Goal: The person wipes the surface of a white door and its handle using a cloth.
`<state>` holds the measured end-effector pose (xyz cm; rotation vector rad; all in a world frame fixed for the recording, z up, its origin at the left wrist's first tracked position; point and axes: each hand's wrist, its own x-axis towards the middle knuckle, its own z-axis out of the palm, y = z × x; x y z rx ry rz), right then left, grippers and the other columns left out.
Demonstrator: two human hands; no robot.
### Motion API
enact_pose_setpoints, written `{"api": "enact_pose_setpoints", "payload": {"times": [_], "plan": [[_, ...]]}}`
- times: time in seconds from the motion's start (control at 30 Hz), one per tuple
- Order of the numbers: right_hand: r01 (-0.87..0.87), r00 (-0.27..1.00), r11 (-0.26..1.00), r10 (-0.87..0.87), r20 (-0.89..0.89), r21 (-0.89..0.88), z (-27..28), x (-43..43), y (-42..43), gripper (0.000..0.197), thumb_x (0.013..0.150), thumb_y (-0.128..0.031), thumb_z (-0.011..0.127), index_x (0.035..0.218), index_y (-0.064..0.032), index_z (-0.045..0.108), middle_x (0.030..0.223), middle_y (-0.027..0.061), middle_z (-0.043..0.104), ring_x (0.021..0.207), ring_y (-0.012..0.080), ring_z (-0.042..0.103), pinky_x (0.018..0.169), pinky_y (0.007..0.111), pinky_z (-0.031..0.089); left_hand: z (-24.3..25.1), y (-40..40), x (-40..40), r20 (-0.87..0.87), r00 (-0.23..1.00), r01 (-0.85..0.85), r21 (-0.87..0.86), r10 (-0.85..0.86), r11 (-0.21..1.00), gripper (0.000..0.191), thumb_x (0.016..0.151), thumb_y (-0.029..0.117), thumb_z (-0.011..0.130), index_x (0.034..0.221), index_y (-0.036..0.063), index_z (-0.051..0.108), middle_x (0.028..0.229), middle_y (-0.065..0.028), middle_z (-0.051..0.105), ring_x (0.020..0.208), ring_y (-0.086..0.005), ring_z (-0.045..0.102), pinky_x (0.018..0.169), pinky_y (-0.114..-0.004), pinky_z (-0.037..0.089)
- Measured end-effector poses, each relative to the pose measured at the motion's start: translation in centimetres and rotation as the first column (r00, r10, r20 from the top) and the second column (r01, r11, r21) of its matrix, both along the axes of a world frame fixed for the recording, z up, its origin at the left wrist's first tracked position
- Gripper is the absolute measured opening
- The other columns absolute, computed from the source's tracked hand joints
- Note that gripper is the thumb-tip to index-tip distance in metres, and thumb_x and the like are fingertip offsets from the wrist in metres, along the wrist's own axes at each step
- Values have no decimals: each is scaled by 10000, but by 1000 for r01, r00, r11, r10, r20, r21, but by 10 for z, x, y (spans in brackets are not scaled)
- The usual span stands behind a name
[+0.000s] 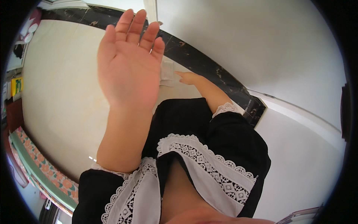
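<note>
My left hand [130,64] is raised close to the camera, palm facing me, with its fingers spread and nothing in it. Lower down and to the right, my right hand [188,77] reaches out with the index finger extended and no object visible in it. Just left of those fingertips, a white flat object [167,71] lies by the floor's edge, partly hidden behind my left hand; its kind is unclear. Both arms come out of black sleeves with white lace cuffs.
Pale floor [64,84] spreads to the left, bordered by a black marble strip [207,61]. A white door [251,42] stands at the right. Floral fabric [44,165] with a green edge lies lower left, and a yellow package [16,86] sits at the far left.
</note>
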<state>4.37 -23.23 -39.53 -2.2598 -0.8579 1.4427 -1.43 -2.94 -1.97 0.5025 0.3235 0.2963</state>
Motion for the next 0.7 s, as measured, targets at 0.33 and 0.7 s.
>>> {"api": "enact_pose_setpoints", "payload": {"times": [0.33, 0.7], "plan": [[196, 978, 964, -179, 108, -179, -53, -17, 68, 638, 878, -282, 540, 1453, -194, 279, 1458, 204, 291, 1285, 408, 358, 1024, 421, 373, -19, 29, -27, -88, 996, 0, 7, 1, 1000, 437, 983, 295, 370, 1329, 29, 357, 1295, -104, 450, 1077, -212, 500, 877, -362, 435], [868, 477, 308, -735, -482, 389, 92, 42, 10, 242, 931, -190, 561, 1119, -53, 628, 988, 3, 618, 891, 98, 558, 809, 237, 439, -2, -1, -16, -83, 996, 51, 62, -46, 997, 477, 986, 313, 336, 1362, 20, 350, 1323, -99, 426, 1186, -215, 414, 1015, -365, 327]]}}
